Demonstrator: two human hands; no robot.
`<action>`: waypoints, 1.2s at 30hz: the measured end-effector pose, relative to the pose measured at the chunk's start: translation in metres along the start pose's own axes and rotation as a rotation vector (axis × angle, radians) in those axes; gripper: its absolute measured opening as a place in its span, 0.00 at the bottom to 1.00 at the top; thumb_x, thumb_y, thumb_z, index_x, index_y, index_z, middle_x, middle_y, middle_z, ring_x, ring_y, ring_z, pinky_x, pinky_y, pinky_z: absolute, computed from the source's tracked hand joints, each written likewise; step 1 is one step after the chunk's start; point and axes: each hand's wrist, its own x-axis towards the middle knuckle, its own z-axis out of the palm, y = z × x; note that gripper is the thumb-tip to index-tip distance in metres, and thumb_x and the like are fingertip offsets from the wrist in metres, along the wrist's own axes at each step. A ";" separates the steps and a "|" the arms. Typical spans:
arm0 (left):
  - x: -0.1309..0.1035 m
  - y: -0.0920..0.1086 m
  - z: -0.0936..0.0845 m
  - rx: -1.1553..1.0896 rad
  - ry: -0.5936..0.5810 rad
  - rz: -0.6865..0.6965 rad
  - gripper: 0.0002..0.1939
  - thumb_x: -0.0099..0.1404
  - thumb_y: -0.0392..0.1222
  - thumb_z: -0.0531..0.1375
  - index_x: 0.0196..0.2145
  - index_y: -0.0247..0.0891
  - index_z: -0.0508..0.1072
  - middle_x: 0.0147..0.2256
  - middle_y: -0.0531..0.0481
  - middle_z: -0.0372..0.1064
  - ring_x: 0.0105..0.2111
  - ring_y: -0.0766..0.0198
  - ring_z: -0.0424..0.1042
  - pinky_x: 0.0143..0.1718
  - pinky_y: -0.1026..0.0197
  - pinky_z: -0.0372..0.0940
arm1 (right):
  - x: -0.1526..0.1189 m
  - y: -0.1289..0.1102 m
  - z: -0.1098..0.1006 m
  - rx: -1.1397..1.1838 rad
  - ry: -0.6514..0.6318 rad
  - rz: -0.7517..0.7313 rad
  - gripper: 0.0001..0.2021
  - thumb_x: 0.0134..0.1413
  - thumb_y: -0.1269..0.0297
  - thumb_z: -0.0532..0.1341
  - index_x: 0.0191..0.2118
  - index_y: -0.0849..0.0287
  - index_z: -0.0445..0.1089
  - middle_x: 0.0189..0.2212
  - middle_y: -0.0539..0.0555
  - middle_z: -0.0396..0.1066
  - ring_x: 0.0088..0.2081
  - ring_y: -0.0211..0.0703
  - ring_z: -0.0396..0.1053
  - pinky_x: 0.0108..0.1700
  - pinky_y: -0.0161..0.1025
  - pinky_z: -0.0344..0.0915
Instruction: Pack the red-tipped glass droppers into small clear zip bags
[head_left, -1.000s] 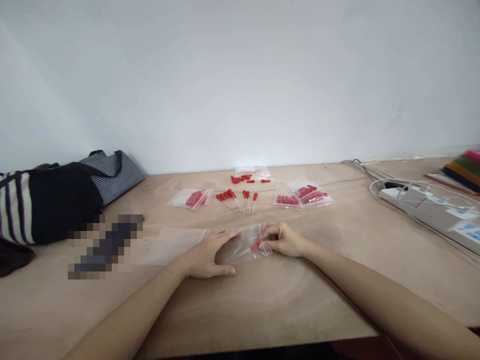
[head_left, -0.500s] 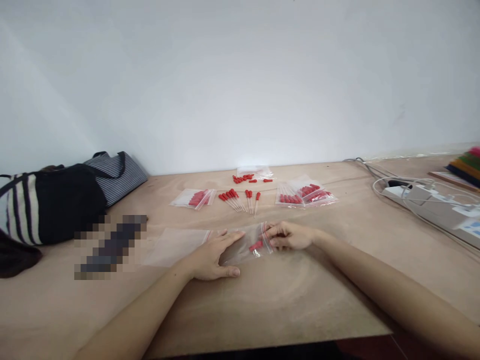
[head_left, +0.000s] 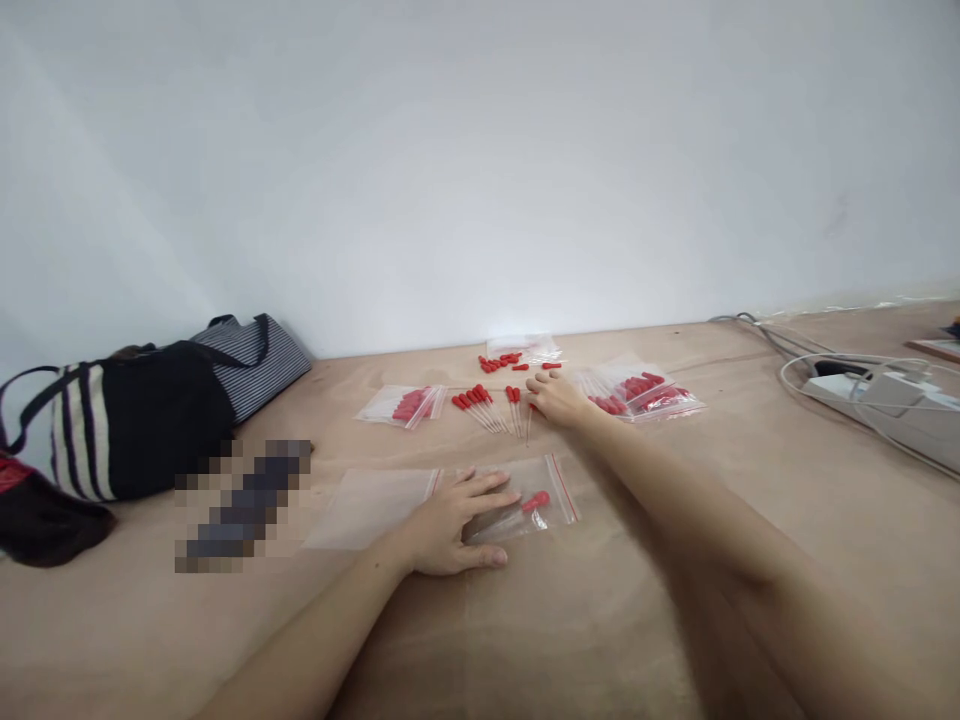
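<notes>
— Pressing our left hand [head_left: 450, 525] flat, fingers spread, we pin a clear zip bag [head_left: 536, 495] to the plywood table [head_left: 570, 620]. One red-capped dropper [head_left: 531, 503] shows inside it, just beside our fingertips.

— And our right hand [head_left: 556, 398]?

— We have it stretched out beyond that zip bag, toward the wall, with the fingers loosely extended. It rests at the right end of the row of loose droppers [head_left: 487, 405], touching or almost touching the nearest ones. We cannot tell whether it grips any of them.

— What else lies around the pinned bag?

— Touching its left edge lies an empty clear bag [head_left: 371, 508]. Beyond it and to the left sits a filled bag of droppers [head_left: 405, 405]. Beyond it and to the right, just past our right hand, lie more filled bags [head_left: 645, 390]. Farthest back from it, near the wall, we see loose red caps [head_left: 506, 360] by another clear bag.

— And farther off?

— Well to the bag's left stand a striped tote bag [head_left: 127, 420] and a pixelated dark object [head_left: 240, 505]. Well to its right lies a white power strip [head_left: 892, 400] with cables.
</notes>
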 end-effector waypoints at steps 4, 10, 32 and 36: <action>-0.001 -0.003 0.001 0.006 -0.011 0.009 0.31 0.56 0.59 0.56 0.56 0.49 0.55 0.60 0.48 0.43 0.59 0.50 0.42 0.57 0.44 0.35 | -0.002 0.006 -0.010 -0.044 -0.037 -0.163 0.08 0.52 0.72 0.52 0.33 0.62 0.68 0.36 0.59 0.67 0.42 0.48 0.59 0.41 0.42 0.51; 0.001 -0.001 0.001 0.022 -0.014 0.030 0.30 0.58 0.58 0.55 0.55 0.50 0.55 0.60 0.47 0.42 0.59 0.52 0.41 0.56 0.44 0.35 | -0.059 0.015 -0.028 -0.088 0.054 -0.188 0.09 0.54 0.70 0.49 0.34 0.62 0.66 0.32 0.58 0.68 0.34 0.44 0.61 0.37 0.41 0.51; 0.000 0.007 -0.003 0.003 0.021 -0.005 0.35 0.56 0.56 0.57 0.58 0.49 0.49 0.59 0.49 0.45 0.58 0.49 0.44 0.56 0.44 0.38 | -0.116 -0.033 -0.035 0.667 0.203 -0.102 0.12 0.53 0.72 0.50 0.40 0.59 0.67 0.37 0.58 0.67 0.38 0.42 0.65 0.41 0.41 0.62; -0.001 0.008 -0.002 -0.018 0.030 -0.060 0.42 0.54 0.58 0.58 0.60 0.45 0.41 0.59 0.47 0.44 0.58 0.45 0.43 0.56 0.43 0.41 | -0.103 -0.051 -0.031 1.038 0.073 0.018 0.10 0.52 0.67 0.54 0.38 0.60 0.69 0.32 0.55 0.69 0.31 0.38 0.66 0.35 0.38 0.64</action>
